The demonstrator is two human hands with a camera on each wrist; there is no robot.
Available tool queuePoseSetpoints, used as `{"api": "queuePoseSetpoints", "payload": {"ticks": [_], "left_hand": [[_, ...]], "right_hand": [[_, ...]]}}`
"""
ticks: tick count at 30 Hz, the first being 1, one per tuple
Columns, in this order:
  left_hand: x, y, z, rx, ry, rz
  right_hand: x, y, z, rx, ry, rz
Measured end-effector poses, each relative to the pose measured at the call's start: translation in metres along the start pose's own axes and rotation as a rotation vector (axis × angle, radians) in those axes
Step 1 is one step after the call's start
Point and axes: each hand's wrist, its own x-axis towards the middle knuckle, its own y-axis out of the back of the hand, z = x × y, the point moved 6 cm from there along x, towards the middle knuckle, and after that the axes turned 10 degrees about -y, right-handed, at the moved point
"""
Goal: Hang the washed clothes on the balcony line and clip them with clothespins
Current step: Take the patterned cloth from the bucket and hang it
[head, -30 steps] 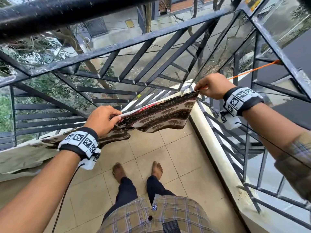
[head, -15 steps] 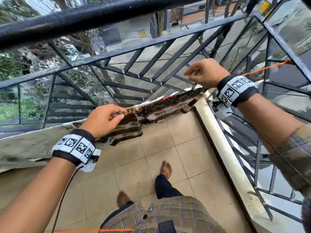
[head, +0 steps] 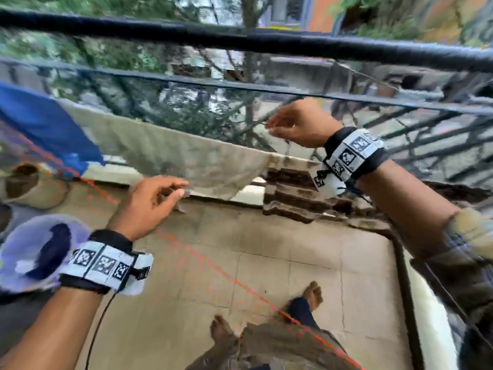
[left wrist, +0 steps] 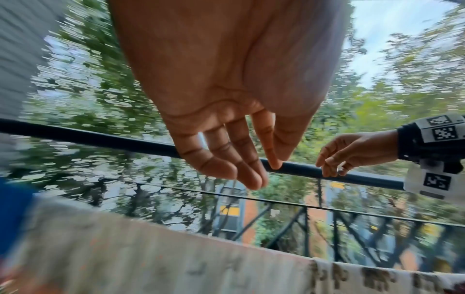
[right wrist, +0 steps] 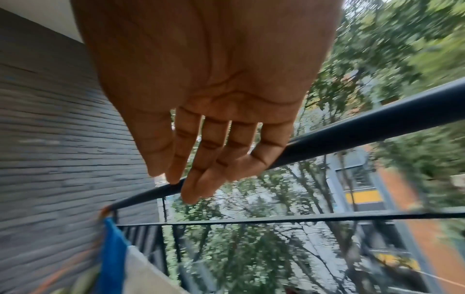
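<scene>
**Both hands free, cloths on the line**

My left hand [head: 149, 201] and right hand [head: 298, 126] hang apart, fingers loose, holding nothing. Below lies the beige tiled balcony floor [head: 266, 268]. Just beyond, the brown patterned cloth [head: 293, 196] and pale beige cloth [head: 186, 156] drape over the line: soft, light, probably damp. I'd pinch the top fold. Farthest, the black metal railing [head: 240, 38].

Beige tiled balcony floor [head: 266, 263], black metal railing [head: 240, 38] with diagonal bars, pale ledge [head: 248, 196] along its foot, grey ribbed wall [right wrist: 62, 139], green trees [left wrist: 377, 111] beyond, soft daylight
</scene>
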Motion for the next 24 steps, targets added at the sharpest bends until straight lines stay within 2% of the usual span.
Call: {"api": "queuePoseSetpoints", "payload": {"ticks": [4,7,12,15,17,21,24], "left_hand": [[-0.132,0.056,-0.096,-0.058,0.280,0.174],[-0.240,0.077,-0.148,-0.174,0.483,0.388],[-0.388,0.049,-0.214,-0.325,0.794,0.517],[-0.458,0.019,-0.247,-0.413,0.954,0.567],[-0.486,0.006,-0.258,-0.444,1.047,0.550],[-0.526,-0.010,-0.280,-0.513,1.251,0.457],[-0.551,-0.015,-0.304,-0.494,1.370,0.357]], "right_hand": [[0.025,-0.082,-0.145,0.021,0.163,-0.101],[0.030,-0.168,-0.249,0.074,0.291,-0.254],[0.003,-0.310,-0.364,0.188,0.407,-0.557],[-0.017,-0.389,-0.396,0.164,0.431,-0.768],[-0.020,-0.438,-0.404,0.125,0.433,-0.874],[-0.009,-0.511,-0.412,0.064,0.331,-1.034],[0.020,-0.551,-0.422,0.043,0.207,-1.107]]}}
